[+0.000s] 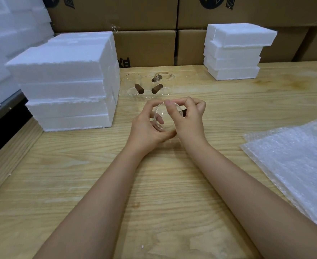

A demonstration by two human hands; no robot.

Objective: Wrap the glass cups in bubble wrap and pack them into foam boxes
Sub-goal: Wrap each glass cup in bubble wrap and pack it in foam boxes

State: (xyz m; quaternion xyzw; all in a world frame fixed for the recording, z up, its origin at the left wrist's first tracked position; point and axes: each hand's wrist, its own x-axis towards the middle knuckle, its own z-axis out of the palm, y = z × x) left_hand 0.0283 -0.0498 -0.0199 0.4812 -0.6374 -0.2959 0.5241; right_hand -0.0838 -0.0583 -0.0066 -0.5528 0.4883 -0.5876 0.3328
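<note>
Both hands hold one clear glass cup (166,116) over the middle of the wooden table. My left hand (150,124) cups its left side and underside. My right hand (188,116) pinches its rim from the right, and the cup's brown handle peeks out behind those fingers. Three more clear glass cups with brown wooden handles (147,86) stand just behind the hands. Sheets of bubble wrap (292,157) lie flat at the right. White foam boxes are stacked at the left (68,86) and at the back right (236,53).
Cardboard cartons (146,47) form a wall along the table's far edge. More foam pieces (8,34) pile up at the far left beyond the table's left edge. Bare wooden tabletop (116,174) stretches in front of the hands.
</note>
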